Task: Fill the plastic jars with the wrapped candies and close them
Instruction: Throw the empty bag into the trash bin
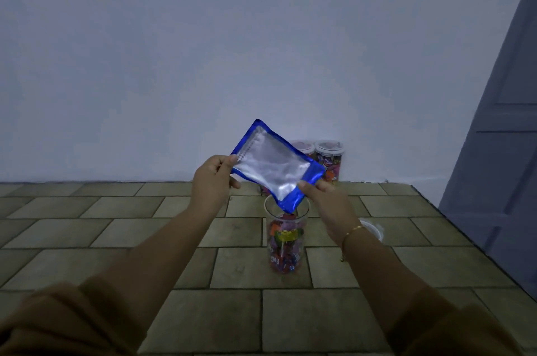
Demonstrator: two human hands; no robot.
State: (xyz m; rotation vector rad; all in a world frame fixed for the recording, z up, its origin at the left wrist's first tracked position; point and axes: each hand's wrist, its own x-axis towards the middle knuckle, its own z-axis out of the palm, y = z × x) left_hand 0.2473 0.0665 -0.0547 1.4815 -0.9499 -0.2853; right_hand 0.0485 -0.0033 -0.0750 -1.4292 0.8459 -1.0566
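Head view shows us in the middle of the filling step, and we take the open jar (286, 239) on the brown tiled tabletop (145, 227) as our landmark. Above its mouth we hold a blue and silver pouch (273, 169), tilted with its lower corner pointing down into the jar. Our left hand (213, 178) pinches the upper left edge of the pouch between thumb and fingers, and our right hand (328, 204) pinches the lower right edge, just beside the jar's rim. Inside the jar the wrapped candies (284, 245) already fill most of the height, with some free space under the rim. The pouch looks flat, so we judge that it is nearly empty, but we cannot tell if any candy is left inside. Behind the jar, against the wall (203, 50), two more jars (318, 158) stand side by side, full of candies and, as it seems, already closed. To the right of the open jar, partly hidden behind our right wrist, lies a white lid (373, 229), not yet put on. What is left, in our judgement, is to finish pouring, put the pouch away and close this jar with the lid.
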